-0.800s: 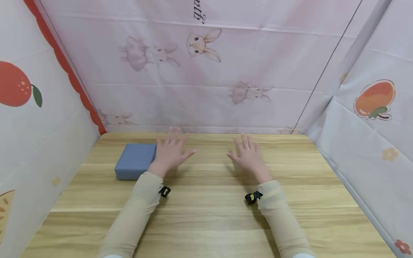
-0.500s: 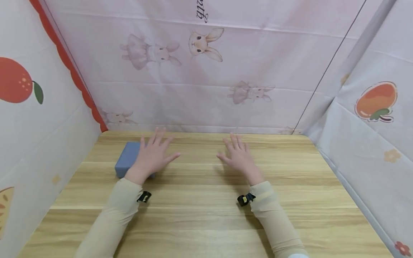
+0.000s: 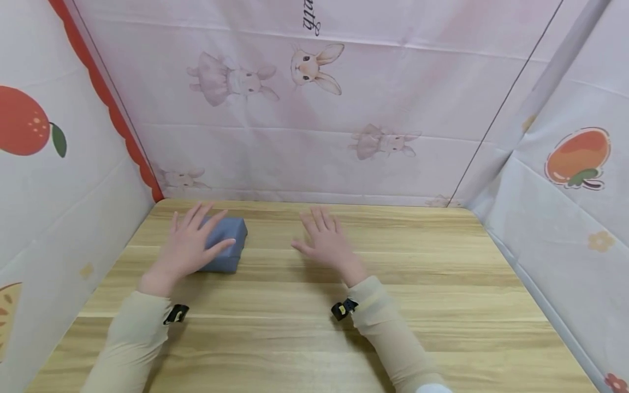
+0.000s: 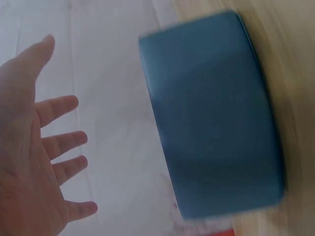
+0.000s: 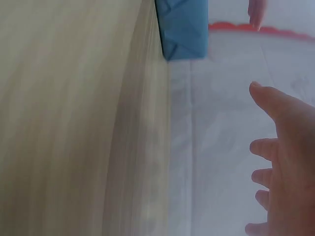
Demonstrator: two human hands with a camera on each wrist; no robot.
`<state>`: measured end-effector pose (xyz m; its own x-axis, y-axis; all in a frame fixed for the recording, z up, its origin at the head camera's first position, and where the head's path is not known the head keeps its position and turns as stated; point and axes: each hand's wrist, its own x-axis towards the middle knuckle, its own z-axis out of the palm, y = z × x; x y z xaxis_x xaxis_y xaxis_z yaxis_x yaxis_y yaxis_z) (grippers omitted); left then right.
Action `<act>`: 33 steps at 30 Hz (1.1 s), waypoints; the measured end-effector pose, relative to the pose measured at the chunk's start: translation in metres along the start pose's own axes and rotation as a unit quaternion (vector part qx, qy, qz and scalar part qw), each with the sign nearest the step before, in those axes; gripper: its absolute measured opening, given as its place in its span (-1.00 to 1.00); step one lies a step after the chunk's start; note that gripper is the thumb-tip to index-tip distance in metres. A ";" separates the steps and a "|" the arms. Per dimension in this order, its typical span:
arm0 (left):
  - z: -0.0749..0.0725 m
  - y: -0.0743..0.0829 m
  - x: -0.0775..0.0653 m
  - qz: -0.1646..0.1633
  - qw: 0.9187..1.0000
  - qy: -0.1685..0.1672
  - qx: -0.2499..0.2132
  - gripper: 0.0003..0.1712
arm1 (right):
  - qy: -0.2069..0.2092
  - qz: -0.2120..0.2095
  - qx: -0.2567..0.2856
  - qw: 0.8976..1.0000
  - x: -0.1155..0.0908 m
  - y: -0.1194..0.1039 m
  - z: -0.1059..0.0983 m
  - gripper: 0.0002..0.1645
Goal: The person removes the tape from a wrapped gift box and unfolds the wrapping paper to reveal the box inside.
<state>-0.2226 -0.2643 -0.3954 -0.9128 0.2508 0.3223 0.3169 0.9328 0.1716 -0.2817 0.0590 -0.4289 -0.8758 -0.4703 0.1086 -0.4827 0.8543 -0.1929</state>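
A blue box (image 3: 227, 240) with flat sides lies at the back left of the wooden table. My left hand (image 3: 187, 245) is held above its left part with fingers spread, covering that part in the head view. In the left wrist view, a gap shows between the spread fingers and the blue box (image 4: 216, 118). To the right of the box, my right hand (image 3: 326, 245) hovers over the table, fingers straight and thumb apart, holding nothing. The right wrist view catches folded wrapping on the end of the blue box (image 5: 184, 34).
The wood-grain table (image 3: 442, 284) ends at a back wall hung with a pink rabbit-print cloth (image 3: 275, 158). White fruit-print cloths (image 3: 555, 218) stand along both sides. Each wrist bears a small black strapped device (image 3: 344, 309).
Both hands have moved to the left. My left hand has passed across over the box, uncovering its right end, and my right hand has come nearer to it. The box stays put.
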 end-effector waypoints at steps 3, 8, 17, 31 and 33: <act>-0.003 -0.012 -0.008 -0.008 1.000 0.001 0.008 -0.15 | -0.002 -0.017 -0.011 1.000 0.005 -0.017 0.003 0.00; -0.007 -0.030 -0.020 -0.016 1.000 0.003 0.025 -0.12 | -0.007 -0.038 -0.022 0.999 0.014 -0.044 0.011 0.00; -0.005 -0.056 -0.032 -0.025 0.999 -0.004 0.046 -0.08 | -0.017 -0.065 -0.024 0.997 0.032 -0.078 0.028 -0.03; 0.010 -0.084 -0.033 -0.067 0.995 -0.066 0.041 -0.03 | -0.061 -0.090 -0.054 0.993 0.052 -0.123 0.048 -0.02; 0.012 -0.086 -0.033 -0.068 0.994 -0.076 0.043 -0.03 | -0.061 -0.090 -0.059 0.992 0.054 -0.126 0.051 -0.03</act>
<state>-0.2233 -0.3500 -0.4318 -0.9760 0.1508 0.1568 0.1707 0.9778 0.1217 -0.2680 -0.0854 -0.4480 -0.7728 -0.6346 0.0099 -0.6338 0.7707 -0.0658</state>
